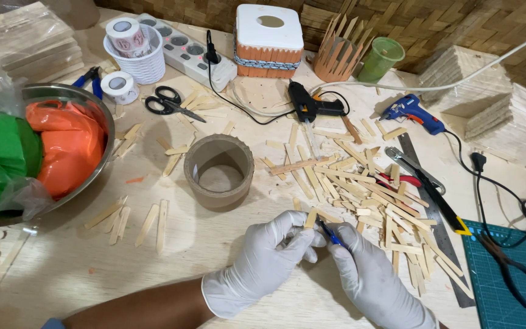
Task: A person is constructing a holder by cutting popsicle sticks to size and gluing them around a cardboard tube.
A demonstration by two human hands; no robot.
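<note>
Bright, even light falls from above onto the pale table [226, 256], leaving soft, short shadows. Mild glare shows on the steel bowl [95, 152] at left. Focus is sharp throughout; straight edges bow slightly toward the frame corners.

White gloves on left hand [262, 262] and right hand [369, 277]; blue glue gun [410, 113]; black scissors [168, 102]; green cutting mat [509, 277]; orange bag [68, 143]
</note>
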